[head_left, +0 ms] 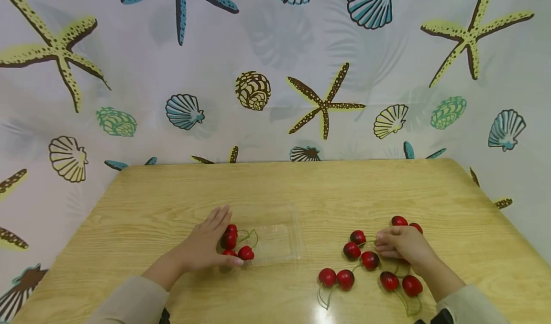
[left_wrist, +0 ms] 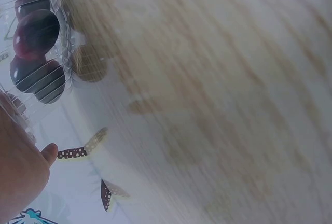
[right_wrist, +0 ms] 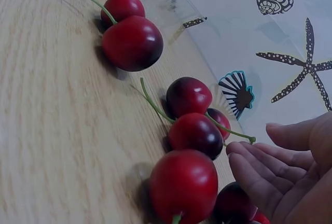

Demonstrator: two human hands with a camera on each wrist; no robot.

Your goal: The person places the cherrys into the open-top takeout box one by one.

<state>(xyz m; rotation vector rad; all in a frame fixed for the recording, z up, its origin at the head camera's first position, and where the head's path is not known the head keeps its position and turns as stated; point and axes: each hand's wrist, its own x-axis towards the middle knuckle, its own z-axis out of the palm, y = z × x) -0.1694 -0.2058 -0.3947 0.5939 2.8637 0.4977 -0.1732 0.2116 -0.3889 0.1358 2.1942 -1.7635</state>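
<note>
My left hand [head_left: 209,243] rests against the left end of a clear plastic container [head_left: 297,238], fingers straight and thumb spread along the near side. Inside that end lie several red cherries [head_left: 246,253] with green stems; the left wrist view shows dark cherries [left_wrist: 36,35] through the ribbed wall. On the right, my right hand [head_left: 400,243] is at the stem of a cherry pair [head_left: 352,251]. In the right wrist view the stem tip [right_wrist: 252,139] lies between the thumb and the fingers, which are apart.
A cherry pair [head_left: 327,277] lies near the front middle, another pair [head_left: 412,286] nearer the right forearm. A single cherry [head_left: 370,260] shows beside the right hand, and more cherries [head_left: 399,221] are behind it. A patterned cloth [head_left: 275,137] hangs behind the wooden table [head_left: 172,185].
</note>
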